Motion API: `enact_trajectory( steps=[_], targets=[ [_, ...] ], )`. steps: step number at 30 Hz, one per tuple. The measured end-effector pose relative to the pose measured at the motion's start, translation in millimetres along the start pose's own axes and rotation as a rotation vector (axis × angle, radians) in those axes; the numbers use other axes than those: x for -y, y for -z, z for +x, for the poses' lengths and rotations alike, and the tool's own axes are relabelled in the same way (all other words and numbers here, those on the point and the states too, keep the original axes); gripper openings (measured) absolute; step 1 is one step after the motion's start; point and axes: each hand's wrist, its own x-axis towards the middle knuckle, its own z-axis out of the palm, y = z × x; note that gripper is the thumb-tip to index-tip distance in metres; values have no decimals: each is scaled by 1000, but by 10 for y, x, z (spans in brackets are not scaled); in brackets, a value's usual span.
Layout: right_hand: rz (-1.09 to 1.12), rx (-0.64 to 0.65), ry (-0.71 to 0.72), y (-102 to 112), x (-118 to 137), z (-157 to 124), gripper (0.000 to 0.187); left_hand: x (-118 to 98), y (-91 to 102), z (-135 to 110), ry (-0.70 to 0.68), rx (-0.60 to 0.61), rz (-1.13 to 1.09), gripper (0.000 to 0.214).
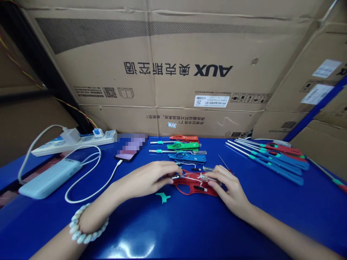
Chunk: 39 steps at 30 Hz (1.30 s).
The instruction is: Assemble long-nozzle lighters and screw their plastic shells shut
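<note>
A red lighter handle shell (210,192) lies on the blue table in front of me. My left hand (155,175) pinches a short metal tube (176,177) at the shell's left end. At the other end, the fingers of my right hand (230,184) close on a clear fuel tank (206,178). A thin white wire and a black igniter (200,188) rest over the shell. Below my left fingertips, apart from them, lies a teal trigger (163,197). Just behind the hands are blue (193,158), green (189,146) and red (187,138) lighter handles with loose parts.
Several long lighters (282,164) are piled at the right. A screwdriver (225,164) lies behind my right hand. To the left are a phone (131,147), a light-blue power bank (51,178) with a white cable, and a power strip (108,138). A cardboard wall (168,43) closes the back.
</note>
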Motion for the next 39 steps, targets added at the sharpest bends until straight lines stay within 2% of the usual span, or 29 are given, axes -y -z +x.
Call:
enact_trajectory(
  steps=[8, 14, 24, 29, 33, 39],
  targets=[
    [7, 21, -23, 12, -22, -26, 18, -12, -14, -12, 33, -60, -7, 22],
    [22, 29, -48, 12, -34, -36, 18, -25, -5, 4, -56, -71, -1, 26],
    [48, 31, -68, 28, -15, -10, 17, -1, -51, 4, -54, -93, 63, 23],
    [68, 41, -91, 35, -8, -6, 14, 20, -114, 4, -59, -92, 77, 31],
    [136, 72, -165, 28, -2, -29, 14, 16, -180, 12, 20, -103, 62, 32],
    [405, 186, -354, -19, 54, -71, 23, -62, -243, 69, -54, -89, 88, 14]
  ],
)
